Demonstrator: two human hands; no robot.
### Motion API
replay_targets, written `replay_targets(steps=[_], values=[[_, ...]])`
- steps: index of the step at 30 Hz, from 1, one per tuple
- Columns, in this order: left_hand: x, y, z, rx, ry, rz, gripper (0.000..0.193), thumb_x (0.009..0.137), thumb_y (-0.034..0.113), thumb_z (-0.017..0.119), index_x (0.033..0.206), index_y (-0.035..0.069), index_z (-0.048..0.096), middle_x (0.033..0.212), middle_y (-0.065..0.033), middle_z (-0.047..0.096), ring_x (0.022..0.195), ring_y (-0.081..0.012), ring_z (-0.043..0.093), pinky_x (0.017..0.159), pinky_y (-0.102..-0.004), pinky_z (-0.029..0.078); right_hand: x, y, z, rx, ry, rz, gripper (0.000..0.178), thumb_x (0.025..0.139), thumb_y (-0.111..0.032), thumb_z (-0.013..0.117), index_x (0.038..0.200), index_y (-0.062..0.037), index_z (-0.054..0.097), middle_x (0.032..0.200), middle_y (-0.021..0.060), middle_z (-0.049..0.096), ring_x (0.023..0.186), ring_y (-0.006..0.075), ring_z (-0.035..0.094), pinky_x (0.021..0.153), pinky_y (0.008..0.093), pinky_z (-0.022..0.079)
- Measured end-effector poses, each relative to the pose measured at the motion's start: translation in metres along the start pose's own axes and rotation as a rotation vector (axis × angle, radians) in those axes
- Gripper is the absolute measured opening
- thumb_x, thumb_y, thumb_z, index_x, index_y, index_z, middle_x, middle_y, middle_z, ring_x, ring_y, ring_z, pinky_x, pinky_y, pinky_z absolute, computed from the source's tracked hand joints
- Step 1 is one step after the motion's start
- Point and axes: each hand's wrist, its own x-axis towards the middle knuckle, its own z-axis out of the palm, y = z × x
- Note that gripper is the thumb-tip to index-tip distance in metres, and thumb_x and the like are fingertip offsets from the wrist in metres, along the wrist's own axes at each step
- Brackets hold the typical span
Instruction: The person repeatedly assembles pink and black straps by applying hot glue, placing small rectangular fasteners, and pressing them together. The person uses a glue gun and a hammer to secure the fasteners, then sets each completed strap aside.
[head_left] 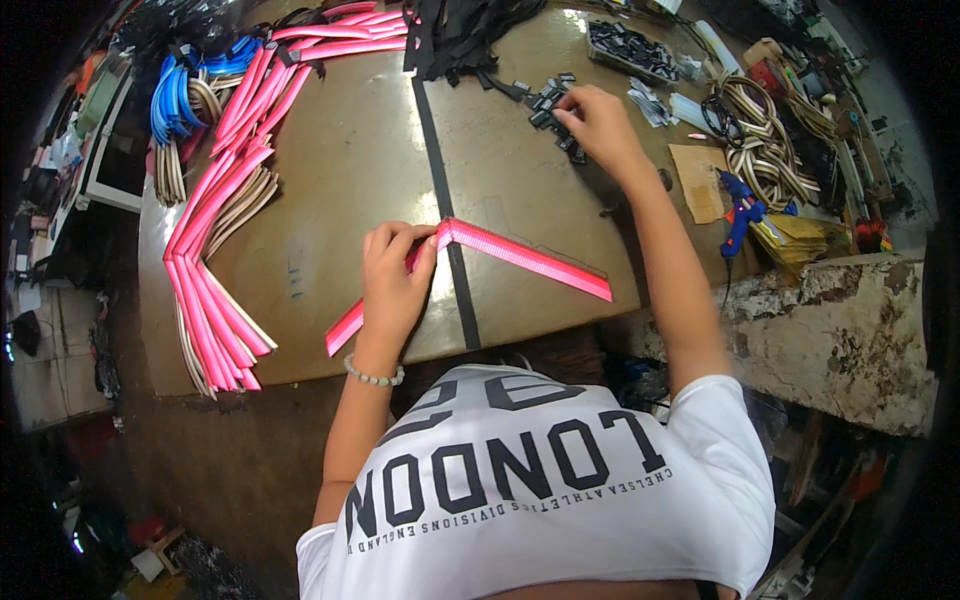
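The left hand [393,272] pinches the pink strip [530,261] by its bend, toward the bench's [350,150] six o'clock. The right hand [603,125] touches small black pieces [545,120] around one o'clock; whether gripping any, I can't tell. Beyond, a tray [632,52] holds more dark pieces.

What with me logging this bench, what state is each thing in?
Pink strip: bent, held.
Left hand: closed on the pink strip near its bend.
Right hand: at the dark pieces; grip unclear.
Dark pieces: loose, heaped.
Pink stack: strips bent, piled.
Blue strips: bent, bunched.
Black strips: heaped.
Glue gun: lying down, unheld; power unclear.
Cardboard: flat.
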Motion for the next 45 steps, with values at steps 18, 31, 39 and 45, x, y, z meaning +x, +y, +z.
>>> replay_targets(steps=[18,31,39,45], values=[[-0.043,0.025,-0.023,-0.022,-0.072,0.098,0.022,0.081,0.004,0.072,0.103,0.006,0.069,0.104,-0.0111,0.06,0.099,-0.0289,0.057,0.083,-0.0405,0.048,-0.135,-0.147,0.05,0.596,-0.063,0.358,0.017,0.086,-0.009,0.072,0.1,0.0014,0.072,0.09,0.0149,0.07,0.075,0.0197,0.069,0.066,0.0297,0.054],[-0.05,0.02,-0.017,-0.108,-0.295,0.212,0.058,0.063,0.009,0.085,0.117,0.009,0.065,0.113,-0.0116,0.059,0.104,-0.0299,0.059,0.088,-0.0389,0.05,-0.132,-0.146,0.055,0.424,0.0,0.197,0.017,0.084,-0.011,0.074,0.099,-0.0027,0.074,0.089,0.0118,0.067,0.07,0.0214,0.062,0.065,0.0318,0.05],[-0.026,0.014,0.002,-0.187,-0.142,0.047,0.022,0.076,0.002,0.078,0.096,0.001,0.068,0.086,-0.0086,0.062,0.069,-0.0185,0.059,0.062,-0.03,0.05,-0.13,-0.142,0.053,0.471,-0.037,0.222,0.018,0.083,-0.008,0.075,0.1,-0.0022,0.073,0.087,0.0106,0.066,0.068,0.0172,0.061,0.062,0.0283,0.048],[-0.022,0.019,0.009,-0.19,-0.091,-0.052,0.016,0.079,0.007,0.078,0.091,0.001,0.069,0.079,-0.0087,0.06,0.065,-0.0198,0.057,0.062,-0.0308,0.049,-0.133,-0.139,0.059,0.489,-0.006,0.175,0.017,0.084,-0.005,0.072,0.101,-0.0014,0.072,0.088,0.0108,0.066,0.068,0.0167,0.061,0.062,0.0283,0.048]])
